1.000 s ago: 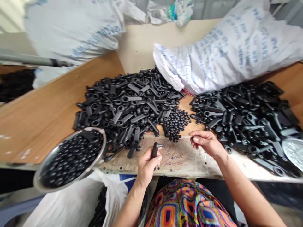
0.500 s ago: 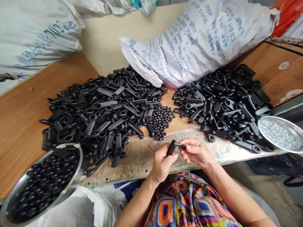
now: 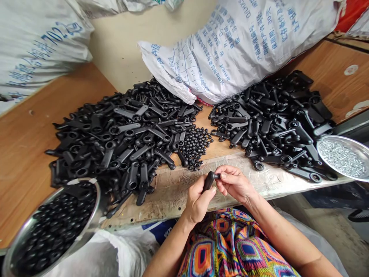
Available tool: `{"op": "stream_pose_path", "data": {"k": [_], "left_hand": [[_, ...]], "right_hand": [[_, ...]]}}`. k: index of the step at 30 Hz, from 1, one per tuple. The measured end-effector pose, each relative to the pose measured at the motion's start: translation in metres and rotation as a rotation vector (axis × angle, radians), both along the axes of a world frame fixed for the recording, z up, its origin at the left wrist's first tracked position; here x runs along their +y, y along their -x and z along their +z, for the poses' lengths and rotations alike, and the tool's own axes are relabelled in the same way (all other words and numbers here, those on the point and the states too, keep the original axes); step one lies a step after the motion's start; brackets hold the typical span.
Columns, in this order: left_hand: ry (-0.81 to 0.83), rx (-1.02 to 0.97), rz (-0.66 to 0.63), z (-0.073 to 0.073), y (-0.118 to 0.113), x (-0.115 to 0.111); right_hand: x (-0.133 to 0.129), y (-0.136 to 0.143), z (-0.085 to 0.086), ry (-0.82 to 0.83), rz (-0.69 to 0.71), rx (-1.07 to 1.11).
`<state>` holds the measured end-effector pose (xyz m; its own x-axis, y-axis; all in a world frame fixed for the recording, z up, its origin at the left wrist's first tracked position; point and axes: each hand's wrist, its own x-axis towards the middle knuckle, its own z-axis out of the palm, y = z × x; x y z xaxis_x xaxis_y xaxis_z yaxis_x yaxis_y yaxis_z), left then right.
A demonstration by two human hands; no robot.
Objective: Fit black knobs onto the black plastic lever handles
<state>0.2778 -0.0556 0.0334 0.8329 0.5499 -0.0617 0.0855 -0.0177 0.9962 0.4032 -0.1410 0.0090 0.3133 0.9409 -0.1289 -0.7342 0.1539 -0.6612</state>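
My left hand [image 3: 198, 198] is wrapped round a black handle [image 3: 208, 182], its rounded end pointing up. My right hand [image 3: 234, 183] pinches a small black ball [image 3: 217, 176] against the side of that rounded end; fingertips partly cover it. Behind the hands lies a cluster of small black balls [image 3: 196, 146]. A large pile of black handles [image 3: 123, 134] spreads to the left of the cluster, and another pile of black handles [image 3: 268, 123] lies to the right.
A metal bowl [image 3: 99, 192] of black balls stands at the front left. At the right edge sits a metal dish [image 3: 319, 148] of small silver pins. A printed white sack [image 3: 230, 54] rests behind the piles, and another white sack [image 3: 43, 46] is at the upper left.
My right hand has moved slightly left, bringing the ball up to the handle's end. The thin pin seen between them earlier no longer shows. The view has shifted slightly.
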Motion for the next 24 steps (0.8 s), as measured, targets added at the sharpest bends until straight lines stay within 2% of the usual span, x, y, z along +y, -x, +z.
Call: {"op": "stream_pose_path", "data": {"k": [7,16,24], "left_hand": [[-0.075,0.049,-0.024,-0.006,-0.001,0.001],[-0.312,0.154,-0.075,-0.002,0.002,0.001],[-0.579,0.17,-0.008,-0.017,0.004,-0.009]], "right_hand": [[0.002,0.001,-0.004,0.021,-0.046,0.004],[-0.001,0.001,-0.011,0.107,-0.123,-0.027],[-0.005,0.003,-0.013,0.137,-0.166,-0.014]]}}
